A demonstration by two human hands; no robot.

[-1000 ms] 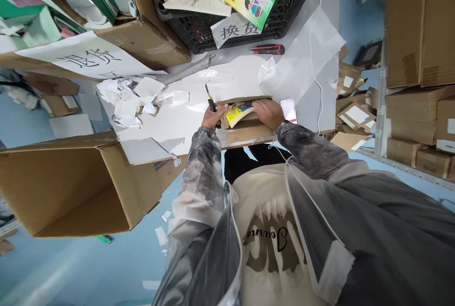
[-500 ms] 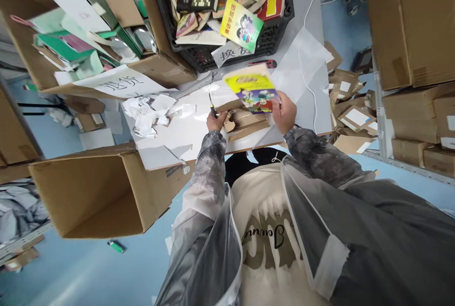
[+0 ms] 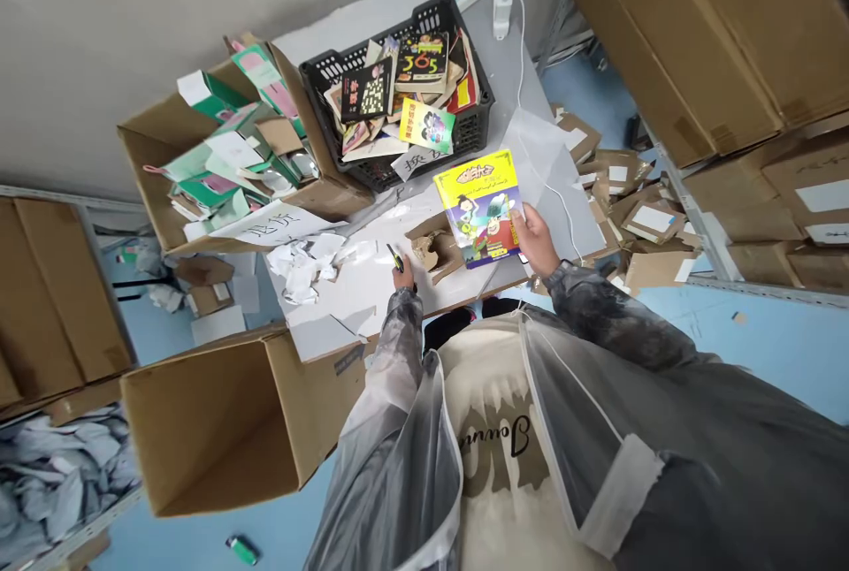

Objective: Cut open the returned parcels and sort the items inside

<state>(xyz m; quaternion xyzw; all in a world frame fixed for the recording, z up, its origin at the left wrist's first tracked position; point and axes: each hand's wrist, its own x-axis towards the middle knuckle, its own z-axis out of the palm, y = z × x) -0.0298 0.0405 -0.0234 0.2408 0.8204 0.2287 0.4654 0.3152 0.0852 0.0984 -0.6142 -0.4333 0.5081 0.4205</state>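
Observation:
My right hand [image 3: 536, 240] is closed on the right edge of a yellow and purple comic book [image 3: 478, 207], its cartoon cover facing up. Low over the table, my left hand [image 3: 403, 277] is wrapped round a black and yellow utility knife [image 3: 396, 258] that points away from me. Between my hands, partly hidden under the book, is a torn brown cardboard mailer [image 3: 436, 251]. Crumpled white paper [image 3: 303, 267] lies left of my left hand. Beyond the book stands a black plastic crate [image 3: 478, 125] full of books.
A carton [image 3: 149, 200] of green and white boxes stands at the table's back left. An open cardboard box [image 3: 292, 412] is below the left edge. A white cable [image 3: 561, 191] runs along the right side. Cardboard packages [image 3: 653, 217] are piled beyond it, beside stacked cartons [image 3: 722, 49].
My right hand has brought the book lower and turned its cover flatter towards me. The left hand still grips the knife. My view has tilted up, showing the wall.

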